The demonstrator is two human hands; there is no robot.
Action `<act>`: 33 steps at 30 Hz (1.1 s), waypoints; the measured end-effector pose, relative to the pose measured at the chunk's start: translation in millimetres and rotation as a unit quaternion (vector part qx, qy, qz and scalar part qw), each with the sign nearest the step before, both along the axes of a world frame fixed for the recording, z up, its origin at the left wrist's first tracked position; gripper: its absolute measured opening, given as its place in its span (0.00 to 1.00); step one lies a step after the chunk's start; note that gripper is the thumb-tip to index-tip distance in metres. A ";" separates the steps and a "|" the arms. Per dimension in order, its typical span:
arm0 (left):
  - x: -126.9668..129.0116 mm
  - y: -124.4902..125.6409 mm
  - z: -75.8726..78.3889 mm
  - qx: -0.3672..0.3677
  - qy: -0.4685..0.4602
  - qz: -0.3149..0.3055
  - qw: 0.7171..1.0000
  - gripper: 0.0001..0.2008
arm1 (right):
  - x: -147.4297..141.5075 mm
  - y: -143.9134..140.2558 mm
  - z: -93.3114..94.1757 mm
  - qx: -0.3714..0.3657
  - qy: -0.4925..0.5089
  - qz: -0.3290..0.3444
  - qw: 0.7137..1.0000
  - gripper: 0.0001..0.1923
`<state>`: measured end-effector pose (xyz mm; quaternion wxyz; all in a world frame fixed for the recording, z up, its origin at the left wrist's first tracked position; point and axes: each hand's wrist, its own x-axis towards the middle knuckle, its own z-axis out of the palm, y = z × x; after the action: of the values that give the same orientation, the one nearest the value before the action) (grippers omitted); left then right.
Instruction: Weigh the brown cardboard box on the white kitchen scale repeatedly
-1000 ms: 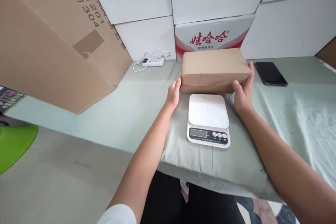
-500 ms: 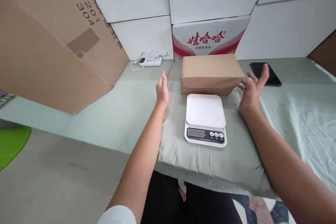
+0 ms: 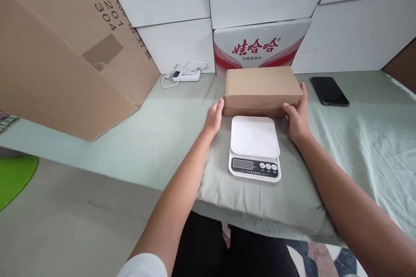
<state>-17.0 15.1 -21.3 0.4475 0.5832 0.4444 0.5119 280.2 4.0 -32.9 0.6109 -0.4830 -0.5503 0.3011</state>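
Observation:
A brown cardboard box [image 3: 261, 86] sits on the cloth-covered table, between my two hands. At its left end, my left hand [image 3: 214, 117] presses against the side, with the thumb up and the other fingers partly hidden. My right hand [image 3: 298, 116] grips the right end, its thumb on the front face and its fingers along the side. Right in front of the box lies a white digital kitchen scale [image 3: 254, 149], its plate bare and its display dark.
A black phone [image 3: 329, 91] lies right of the box. Behind stands a white carton with red lettering [image 3: 260, 47]. A white power strip with a cable [image 3: 186, 75] is at the back left. A large cardboard carton [image 3: 71, 60] fills the left side.
Both hands have moved inward onto the ends of the cardboard box. My right hand, spread beside the box before, now grips it. The box and scale have stayed in place.

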 end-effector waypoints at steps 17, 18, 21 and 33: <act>-4.4 -77.0 35.4 0.206 0.046 0.051 0.976 0.46 | -15.7 -75.8 40.3 0.149 0.004 0.007 0.989 0.54; -4.4 -86.4 33.6 0.204 0.029 0.048 0.977 0.44 | -14.1 -84.0 38.4 0.155 0.001 0.005 0.988 0.54; -5.4 -113.3 24.8 0.173 -0.006 0.027 0.984 0.40 | -9.3 -104.2 27.6 0.173 -0.010 0.006 0.985 0.54; -9.2 -140.9 13.6 0.074 -0.057 -0.011 0.996 0.39 | -6.6 -122.9 4.8 0.116 -0.058 -0.055 0.990 0.49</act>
<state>-26.1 -125.9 -7.7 0.4335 0.5893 0.3729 0.5708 273.7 -118.8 -28.1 0.6454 -0.4553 -0.5886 0.1723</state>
